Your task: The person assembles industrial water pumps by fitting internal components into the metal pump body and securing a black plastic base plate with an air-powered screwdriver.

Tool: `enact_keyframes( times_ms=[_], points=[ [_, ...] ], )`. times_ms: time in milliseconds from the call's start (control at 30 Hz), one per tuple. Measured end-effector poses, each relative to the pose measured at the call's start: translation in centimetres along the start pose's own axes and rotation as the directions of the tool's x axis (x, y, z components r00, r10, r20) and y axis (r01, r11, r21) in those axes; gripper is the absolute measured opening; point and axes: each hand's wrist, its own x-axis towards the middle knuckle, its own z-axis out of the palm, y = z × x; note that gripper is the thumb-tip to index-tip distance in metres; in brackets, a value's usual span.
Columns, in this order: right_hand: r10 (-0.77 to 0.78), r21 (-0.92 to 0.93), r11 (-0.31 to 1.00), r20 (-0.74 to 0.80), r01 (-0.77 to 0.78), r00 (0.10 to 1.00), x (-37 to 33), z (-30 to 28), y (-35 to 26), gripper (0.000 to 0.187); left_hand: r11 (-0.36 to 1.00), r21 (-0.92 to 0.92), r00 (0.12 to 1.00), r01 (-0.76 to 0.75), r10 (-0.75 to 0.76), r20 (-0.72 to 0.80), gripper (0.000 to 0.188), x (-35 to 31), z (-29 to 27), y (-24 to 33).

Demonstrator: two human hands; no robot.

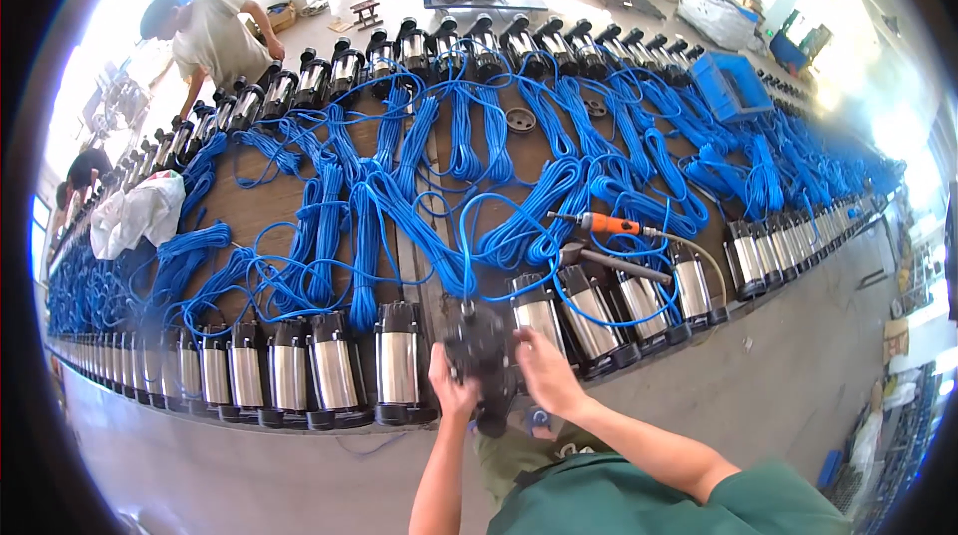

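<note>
At the near edge of the table I hold a submersible pump (481,350), its black end facing up and blurred by motion. My left hand (455,385) grips its left side, thumb up. My right hand (547,375) is pressed to the right side, with part of the fingers hidden against it. A blue cable rises from the pump and loops back over the table. Beside it stand a steel pump with a black top (397,360) on the left and another steel pump (537,307) on the right.
Blue cable coils (414,226) cover the brown table (264,198), ringed by rows of pumps. An orange power screwdriver (611,225) with a hose lies above a hammer (624,264). A blue crate (731,86) is far right, a white bag (138,214) left. A person (225,36) works at the far left.
</note>
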Motion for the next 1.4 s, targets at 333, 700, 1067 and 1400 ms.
enact_keyframes(
  times_ms=[333, 700, 1067, 1400],
  points=[
    [0.139, -0.058, 0.989, 0.015, -0.138, 0.99, 11.2, 7.2, -1.0, 0.115, 0.88, 0.152, 0.889, 0.45, -0.425, -0.172, 0.087, 7.5, 0.7, -4.3],
    [0.256, -0.304, 0.919, -0.025, -0.252, 0.966, 9.2, 9.7, 1.6, 0.096, 0.663, -0.282, 0.694, 0.693, -0.719, 0.015, 0.097, 3.5, -0.7, -3.1],
    [0.209, -0.221, 0.949, -0.082, -0.223, 0.974, 6.1, 8.1, -3.3, 0.096, 0.796, -0.104, 0.784, 0.596, -0.605, -0.139, 0.084, 2.4, -1.5, 1.9],
    [-0.03, 0.391, 0.916, 0.295, -0.092, 0.955, 3.1, 1.4, -15.9, 0.039, 0.531, -0.699, 0.857, 0.478, -0.456, 0.24, 0.105, -0.2, -14.5, 13.9]
  ],
)
